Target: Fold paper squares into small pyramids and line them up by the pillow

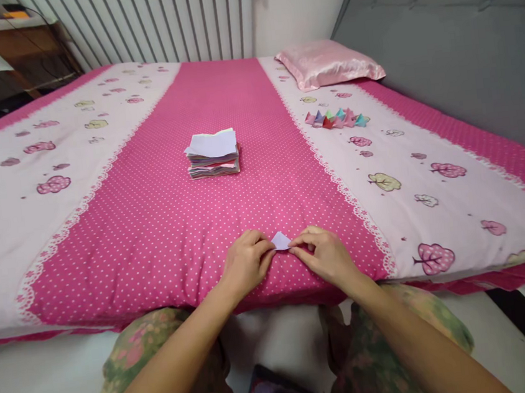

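A small pale lilac piece of folded paper (281, 240), triangular with its point away from me, is held between my hands near the front edge of the bed. My left hand (249, 257) pinches its left corner between thumb and fingers. At the right corner, my right hand (323, 251) pinches it the same way. Beyond them stands a stack of paper sheets (214, 155), with a pale lilac sheet on top. Several small folded paper pieces (336, 118) in pink, red, blue and green sit in a group at the back right.
A pink and white bedspread (244, 204) with printed trees covers the bed. A pink satin pillow (330, 63) lies at the back right by a grey padded headboard (455, 70). A white radiator (164, 22) stands behind the bed, and a desk (16, 47) at the far left.
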